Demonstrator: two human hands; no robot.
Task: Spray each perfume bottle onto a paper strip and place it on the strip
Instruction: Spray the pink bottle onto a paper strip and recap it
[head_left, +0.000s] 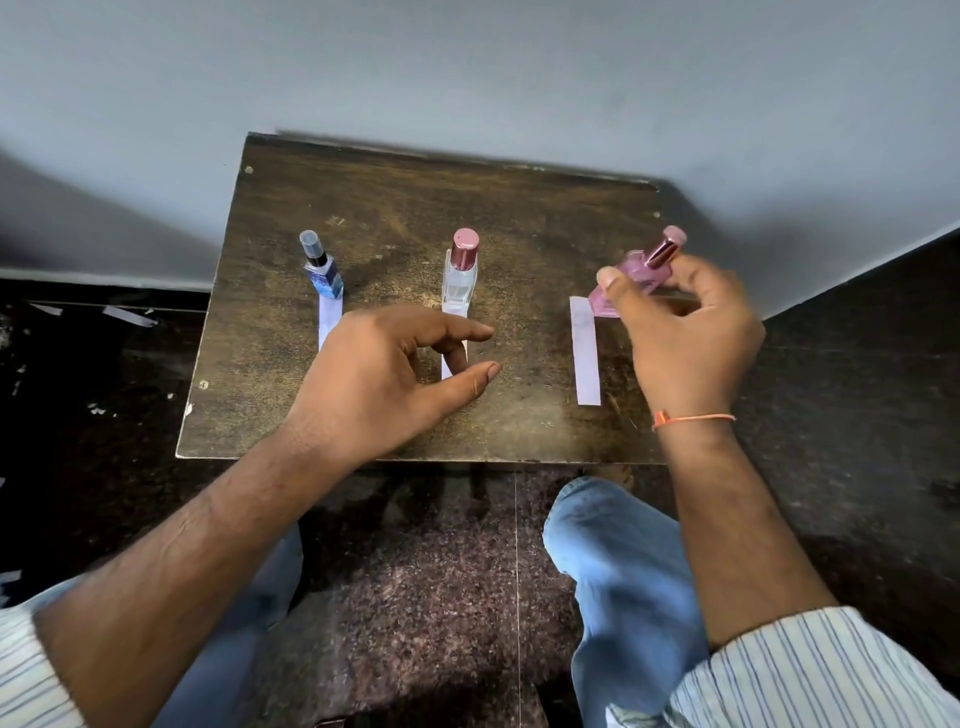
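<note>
Three paper strips lie on a small dark wooden table (395, 208). A blue bottle (321, 267) with a clear cap stands on the far end of the left strip (328, 318). A clear bottle (460, 273) with a pink cap stands on the far end of the middle strip (453, 312). My right hand (685, 332) grips a pink bottle (631, 275), tilted, with its pink cap up to the right, just above and right of the far end of the right strip (585, 351). My left hand (384, 374) hovers over the middle strip, fingers loosely curled and holding nothing.
The table stands against a grey wall (467, 78) in a corner. Dark speckled floor (415, 597) surrounds it, with scraps of paper (130, 316) on the floor at the left. My knees in blue jeans (618, 561) sit just in front of the table's near edge.
</note>
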